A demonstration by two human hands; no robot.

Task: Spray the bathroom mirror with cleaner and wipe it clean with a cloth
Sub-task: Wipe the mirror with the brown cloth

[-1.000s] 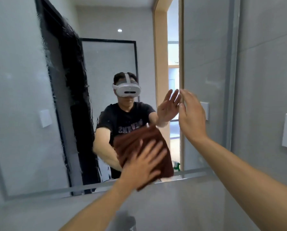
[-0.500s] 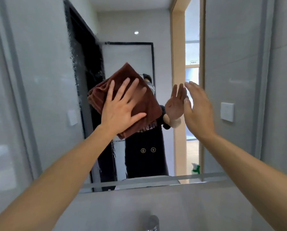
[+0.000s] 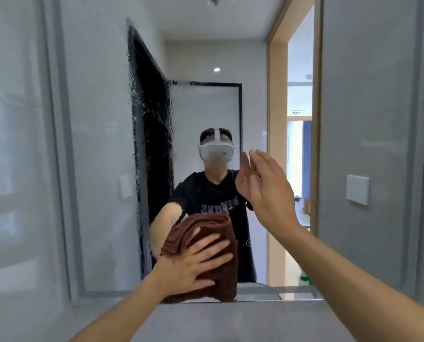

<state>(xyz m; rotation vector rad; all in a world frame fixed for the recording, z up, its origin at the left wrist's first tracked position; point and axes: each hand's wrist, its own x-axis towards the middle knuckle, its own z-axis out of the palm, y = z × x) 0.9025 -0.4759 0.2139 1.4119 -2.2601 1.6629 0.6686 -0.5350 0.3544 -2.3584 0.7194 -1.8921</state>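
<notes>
The bathroom mirror (image 3: 102,169) fills the wall ahead, with streaky wet marks over its left-centre part. A folded brown cloth (image 3: 221,233) lies flat against the glass near the mirror's lower edge. My left hand (image 3: 193,265) presses it there with spread, straight fingers. My right hand (image 3: 267,191) is raised to the right of it, fingers straight, its fingertips at or very near the glass. A green-and-white spray bottle (image 3: 304,278) shows only as a reflection at the lower right of the mirror.
A white wall switch (image 3: 357,190) sits on the grey wall right of the mirror. Below the mirror runs a grey wall strip (image 3: 230,317). The reflection shows a person, a dark door frame and a wooden doorway.
My left hand has slid the cloth down the glass from chest height to the mirror's lower edge. My right hand stays raised at about the same place.
</notes>
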